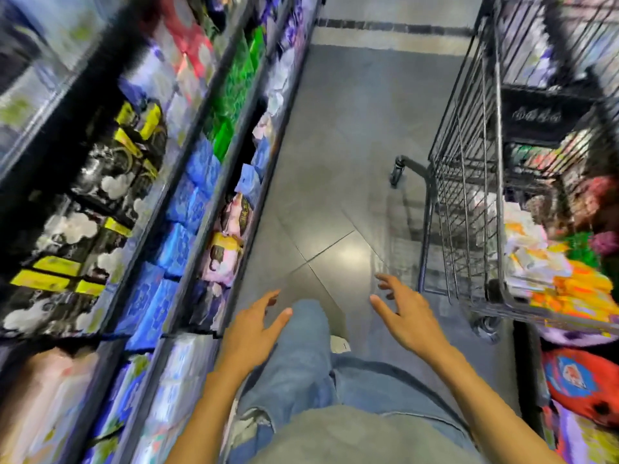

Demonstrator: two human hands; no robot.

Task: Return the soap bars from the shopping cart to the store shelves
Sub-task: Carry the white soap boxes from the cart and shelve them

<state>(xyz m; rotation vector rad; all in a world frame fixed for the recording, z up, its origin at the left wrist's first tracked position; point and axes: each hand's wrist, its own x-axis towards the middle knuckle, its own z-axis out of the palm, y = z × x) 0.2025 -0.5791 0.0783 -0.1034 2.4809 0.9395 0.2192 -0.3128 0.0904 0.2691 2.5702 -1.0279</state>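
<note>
Progress: partway, by my judgement | left hand and right hand at 6 o'clock, both spread wide, empty | dark wire shopping cart at 3 o'clock holds heaped orange-and-white soap packets, too blurred to count | stocked store shelves at 9 o'clock | many left to return

Glossy grey floor tiles run down the aisle, with a bright patch of light near the middle. A dark stripe crosses them at the far end. Blue jeans and a grey shirt fill the lower edge, and a blurred red pack lies at lower right.
</note>
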